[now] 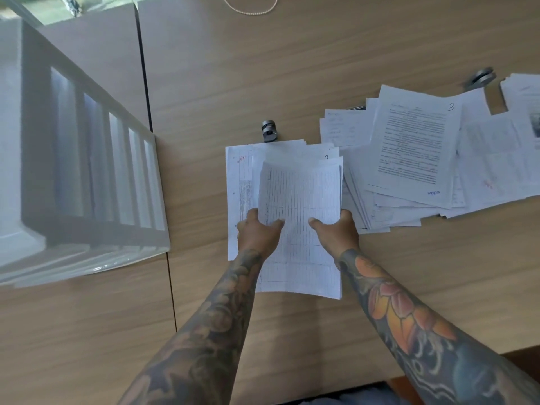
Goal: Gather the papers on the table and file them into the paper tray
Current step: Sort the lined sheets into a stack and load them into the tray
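1. I see both forearms reaching forward from the bottom of the view, angled in toward each other, wrists nearly level over the wooden table (321, 48).
2. My left hand (257, 232) grips the left edge of a small stack of papers (301, 200): the thumb lies on top of the ruled top sheet, pointing right, and the fingers curl under out of sight.
3. My right hand (336, 232) mirrors it on the right edge, thumb on top pointing left, fingers tucked beneath the sheets.
4. The held stack sits between the two hands near the middle of the table; its far end bows upward and its near end hangs toward me past the wrists.
5. Under it, a few more sheets (236, 185) lie flat on the table, jutting out to the left.
6. A loose, fanned pile of papers (415, 147) spreads to the right, its near edge just beside my right hand.
7. The white slotted paper tray (87, 171) stands at the left, well apart from the held stack.
8. A small metal fitting (269, 131) sits just beyond the flat sheets; another (480, 78) lies at the far edge of the loose pile.
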